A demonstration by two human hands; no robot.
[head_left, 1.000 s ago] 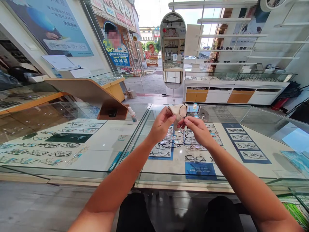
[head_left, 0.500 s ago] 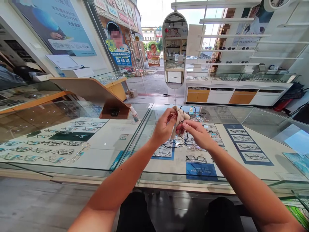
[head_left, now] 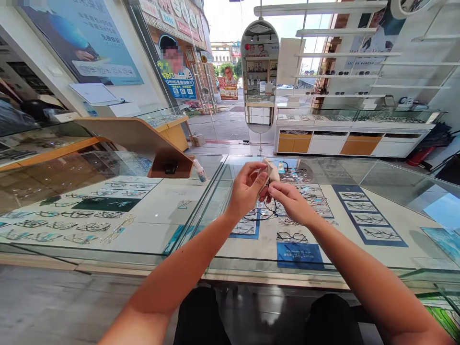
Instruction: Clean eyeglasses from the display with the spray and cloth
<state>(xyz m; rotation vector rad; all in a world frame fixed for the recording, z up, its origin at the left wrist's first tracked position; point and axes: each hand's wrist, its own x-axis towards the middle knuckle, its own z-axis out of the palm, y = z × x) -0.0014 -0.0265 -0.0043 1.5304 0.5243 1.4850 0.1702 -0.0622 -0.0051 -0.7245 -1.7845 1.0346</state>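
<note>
Head view, glass counter (head_left: 247, 254), cloth (head_left: 274, 173), mirror (head_left: 260, 72), perhaps sunglasses (head_left: 328, 74)

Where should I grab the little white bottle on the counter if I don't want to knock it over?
Probably around the middle of the bottle, below its top, coming from the right. It looks upright and slim, so fingers should wrap around it easily. The brown wooden stand is close on its left, making that side tighter.

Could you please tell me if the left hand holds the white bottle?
No, the left hand holds a cloth, and the white bottle stands apart from that hand.
</note>
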